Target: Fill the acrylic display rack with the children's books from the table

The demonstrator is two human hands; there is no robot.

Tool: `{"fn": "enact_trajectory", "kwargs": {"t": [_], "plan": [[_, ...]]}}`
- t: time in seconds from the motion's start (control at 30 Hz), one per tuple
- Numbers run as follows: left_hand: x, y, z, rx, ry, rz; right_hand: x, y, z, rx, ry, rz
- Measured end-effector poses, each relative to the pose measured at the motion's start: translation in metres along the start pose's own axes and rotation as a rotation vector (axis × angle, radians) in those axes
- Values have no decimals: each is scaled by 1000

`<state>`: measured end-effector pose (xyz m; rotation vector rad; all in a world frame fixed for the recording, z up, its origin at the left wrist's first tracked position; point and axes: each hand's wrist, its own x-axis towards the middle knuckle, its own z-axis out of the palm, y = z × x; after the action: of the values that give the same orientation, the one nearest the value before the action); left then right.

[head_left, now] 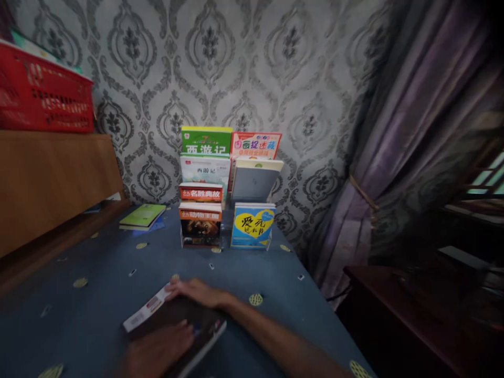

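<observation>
A thick dark book (197,315) with a white strip along its left edge lies slanted at the near middle of the table. My left hand (161,346), blurred, rests flat on its cover with the fingers stretched out. Along the book's far edge is my right hand (195,291), its fingertips over the upper corner by the white strip; its thumb is hidden. Beyond my hands, two clear tiered stands hold books: an orange animal book (200,226) at the front left and a blue book with a yellow heart (252,227) at the front right.
A green book (142,216) lies on something blue at the back left. A red basket (47,94) sits on a wooden ledge (55,184) to the left. Patterned wallpaper (307,94) stands behind the table (275,325). A tied purple curtain (362,210) hangs at the right.
</observation>
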<state>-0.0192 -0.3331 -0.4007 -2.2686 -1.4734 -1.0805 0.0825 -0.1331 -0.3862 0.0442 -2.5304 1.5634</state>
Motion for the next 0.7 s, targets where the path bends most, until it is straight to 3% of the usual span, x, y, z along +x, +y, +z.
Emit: {"fn": "enact_trajectory", "kwargs": {"t": [0.13,0.23,0.3,0.4,0.7], "plan": [[53,8,-56,-286,106,-544,-19,-11,-6,432,238,38],[89,-10,-70,-468,516,-835,-20,-12,-2,479,336,-49],[104,-23,-68,-694,694,-931,-19,-12,3,440,325,-39],[113,-38,-58,-932,817,-1008,-19,-13,10,411,345,27],[94,-62,-35,-1135,898,-1276,-22,-9,18,570,490,177]]}}
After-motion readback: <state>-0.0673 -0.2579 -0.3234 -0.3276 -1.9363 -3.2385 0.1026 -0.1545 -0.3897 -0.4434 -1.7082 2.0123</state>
